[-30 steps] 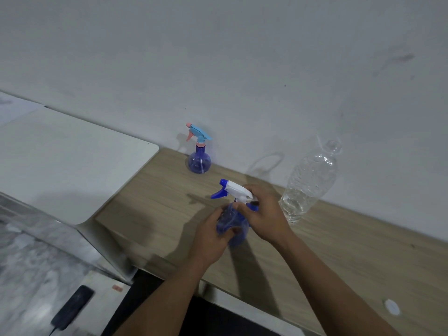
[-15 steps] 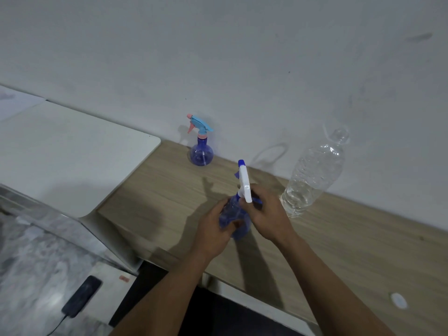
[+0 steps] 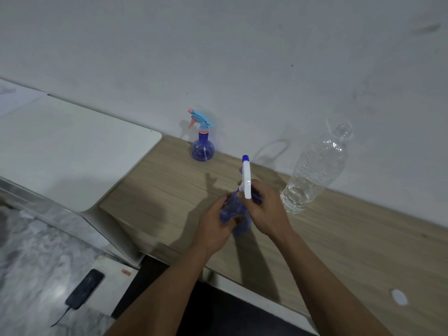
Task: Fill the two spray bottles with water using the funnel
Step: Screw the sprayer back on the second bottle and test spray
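Two-handed hold on spray bottle [image 3: 233, 207]: blue body gripped in left hand [image 3: 213, 230], white sprayer head [image 3: 247, 180] clasped in right hand [image 3: 268, 213].

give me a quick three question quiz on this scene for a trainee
1. True or false: the far spray bottle and the clear water bottle both stand upright on the table.
2. What does the right hand grip? A: the near spray bottle, at its top; B: the far spray bottle; C: the clear water bottle.
3. Fill in: the ___ hand holds the near spray bottle's blue body.

Key: 1 true; 2 A; 3 left, the left hand.
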### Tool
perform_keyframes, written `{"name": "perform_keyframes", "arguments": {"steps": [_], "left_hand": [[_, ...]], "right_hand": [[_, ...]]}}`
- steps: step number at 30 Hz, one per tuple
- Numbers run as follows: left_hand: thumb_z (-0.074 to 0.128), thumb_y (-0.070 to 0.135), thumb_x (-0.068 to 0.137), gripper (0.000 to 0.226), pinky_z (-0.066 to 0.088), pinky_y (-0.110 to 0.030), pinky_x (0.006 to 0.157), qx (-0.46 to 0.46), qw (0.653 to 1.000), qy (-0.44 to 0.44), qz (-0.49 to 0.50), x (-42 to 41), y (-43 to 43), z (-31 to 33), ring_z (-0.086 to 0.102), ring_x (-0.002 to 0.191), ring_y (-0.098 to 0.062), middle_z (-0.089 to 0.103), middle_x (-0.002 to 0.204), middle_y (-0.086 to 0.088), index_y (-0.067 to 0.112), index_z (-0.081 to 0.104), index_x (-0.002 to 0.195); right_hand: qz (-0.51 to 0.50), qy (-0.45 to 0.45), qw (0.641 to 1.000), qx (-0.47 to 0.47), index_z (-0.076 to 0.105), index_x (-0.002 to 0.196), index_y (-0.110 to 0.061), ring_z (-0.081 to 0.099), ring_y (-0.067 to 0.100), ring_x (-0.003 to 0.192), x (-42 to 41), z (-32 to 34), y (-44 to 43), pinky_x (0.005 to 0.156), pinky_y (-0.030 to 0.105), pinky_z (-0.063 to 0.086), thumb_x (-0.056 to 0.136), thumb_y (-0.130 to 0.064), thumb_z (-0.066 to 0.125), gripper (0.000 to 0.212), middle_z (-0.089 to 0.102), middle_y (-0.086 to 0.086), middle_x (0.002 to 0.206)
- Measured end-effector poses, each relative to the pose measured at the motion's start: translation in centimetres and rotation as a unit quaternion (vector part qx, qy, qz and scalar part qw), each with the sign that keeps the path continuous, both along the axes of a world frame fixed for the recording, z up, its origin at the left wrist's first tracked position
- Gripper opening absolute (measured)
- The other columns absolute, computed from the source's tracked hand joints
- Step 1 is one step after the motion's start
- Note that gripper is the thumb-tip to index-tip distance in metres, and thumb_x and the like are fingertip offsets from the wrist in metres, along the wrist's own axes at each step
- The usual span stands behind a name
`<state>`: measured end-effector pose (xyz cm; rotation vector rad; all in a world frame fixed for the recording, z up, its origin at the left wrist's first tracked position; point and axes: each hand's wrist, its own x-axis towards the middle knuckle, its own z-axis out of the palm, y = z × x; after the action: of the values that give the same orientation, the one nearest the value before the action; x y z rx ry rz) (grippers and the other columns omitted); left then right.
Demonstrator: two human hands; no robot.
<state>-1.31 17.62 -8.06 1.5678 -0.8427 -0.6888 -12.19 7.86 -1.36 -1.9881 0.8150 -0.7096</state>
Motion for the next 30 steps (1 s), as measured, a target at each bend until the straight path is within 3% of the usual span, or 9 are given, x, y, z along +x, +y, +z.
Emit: {"name": "perform_keyframes", "arguments": {"steps": [2, 6, 10, 14, 16, 19, 21, 25, 30], "left_hand": [[0.076, 0.007, 0.080, 0.052, 0.055, -0.036, 0.093, -0.001, 1.000, -0.009, -0.004, -0.1, 0.0, 0.0, 0.068, 0.104, -0.004, 0.072, 0.108, 0.015, 0.043, 0.061, 0.114], [0.071, 0.026, 0.075, 0.043, 0.055, -0.038, 0.093, 0.004, 1.000, -0.016, -0.005, -0.1, 0.2, -0.3, 0.068, 0.103, -0.007, 0.072, 0.106, 0.012, 0.041, 0.061, 0.114], [0.079, 0.018, 0.078, 0.059, 0.054, -0.042, 0.097, 0.012, 1.000, -0.008, -0.006, 0.2, 0.1, -0.4, 0.066, 0.108, -0.004, 0.070, 0.113, 0.018, 0.059, 0.057, 0.115], [0.082, 0.017, 0.074, 0.062, 0.053, -0.043, 0.100, 0.027, 0.999, 0.000, -0.024, 0.7, 0.1, -0.8, 0.066, 0.109, -0.004, 0.071, 0.115, 0.017, 0.058, 0.059, 0.114], [0.085, 0.022, 0.069, 0.064, 0.052, -0.047, 0.101, 0.036, 0.999, -0.001, -0.038, 0.9, 0.1, -1.3, 0.066, 0.114, -0.009, 0.070, 0.121, 0.013, 0.049, 0.059, 0.121], [0.086, 0.022, 0.066, 0.067, 0.051, -0.048, 0.102, 0.026, 0.999, 0.007, -0.037, 0.9, 0.0, -2.3, 0.066, 0.115, -0.012, 0.070, 0.122, 0.010, 0.053, 0.059, 0.119], [0.088, 0.022, 0.066, 0.067, 0.051, -0.049, 0.102, 0.027, 0.999, 0.012, -0.033, 0.8, 0.0, -2.6, 0.066, 0.115, -0.014, 0.070, 0.122, 0.008, 0.043, 0.060, 0.124], [0.089, 0.016, 0.070, 0.065, 0.053, -0.043, 0.099, 0.029, 0.999, 0.015, -0.031, 1.0, 0.0, -2.6, 0.067, 0.111, -0.007, 0.071, 0.119, 0.010, 0.034, 0.060, 0.125], [0.090, 0.027, 0.066, 0.064, 0.054, -0.037, 0.096, 0.045, 0.998, -0.020, -0.037, 1.1, 0.2, -2.1, 0.065, 0.107, 0.000, 0.069, 0.115, 0.022, 0.049, 0.056, 0.116]], "right_hand": [[-0.014, 0.010, 1.000, 0.001, 0.059, 0.088, -0.027, 0.066, 0.014, 0.079, 0.2, -0.1, -0.1, 0.076, 0.043, 0.055, 0.085, -0.023, 0.070, 0.012, 0.068, -0.007, 0.082], [-0.056, 0.004, 0.998, 0.034, 0.053, 0.086, -0.025, 0.062, 0.003, 0.075, 0.5, 0.0, 0.3, 0.069, 0.022, 0.050, 0.077, -0.029, 0.084, 0.033, 0.064, -0.011, 0.079], [-0.006, 0.003, 1.000, 0.017, 0.063, 0.096, -0.023, 0.066, 0.019, 0.084, -0.1, -0.1, 0.4, 0.079, 0.046, 0.054, 0.085, -0.039, 0.064, 0.019, 0.069, -0.003, 0.087], [0.001, 0.028, 1.000, 0.013, 0.060, 0.092, -0.025, 0.066, 0.022, 0.083, -0.1, -0.1, 0.1, 0.079, 0.049, 0.054, 0.086, -0.033, 0.063, 0.011, 0.068, 0.000, 0.084], [-0.022, 0.025, 0.999, 0.027, 0.055, 0.088, -0.026, 0.065, 0.012, 0.078, 0.2, -0.2, 0.1, 0.076, 0.036, 0.056, 0.085, -0.027, 0.072, 0.018, 0.067, -0.004, 0.081], [-0.070, 0.008, 0.997, 0.040, 0.053, 0.088, -0.022, 0.062, 0.004, 0.074, 0.4, 0.0, 0.5, 0.065, 0.017, 0.048, 0.079, -0.025, 0.081, 0.030, 0.065, -0.008, 0.081], [-0.070, -0.010, 0.996, 0.047, 0.054, 0.090, -0.020, 0.062, 0.004, 0.075, 0.2, -0.2, 0.7, 0.068, 0.020, 0.050, 0.080, -0.027, 0.079, 0.028, 0.064, -0.009, 0.080], [-0.026, -0.026, 0.999, 0.035, 0.062, 0.096, -0.023, 0.066, 0.023, 0.085, -0.4, -0.9, 0.9, 0.080, 0.049, 0.054, 0.083, -0.039, 0.061, 0.021, 0.068, -0.001, 0.087], [-0.065, -0.018, 0.996, 0.052, 0.059, 0.096, -0.023, 0.068, 0.006, 0.083, 0.1, -0.9, 0.9, 0.077, 0.035, 0.056, 0.083, -0.030, 0.077, 0.023, 0.071, -0.008, 0.088]]}}
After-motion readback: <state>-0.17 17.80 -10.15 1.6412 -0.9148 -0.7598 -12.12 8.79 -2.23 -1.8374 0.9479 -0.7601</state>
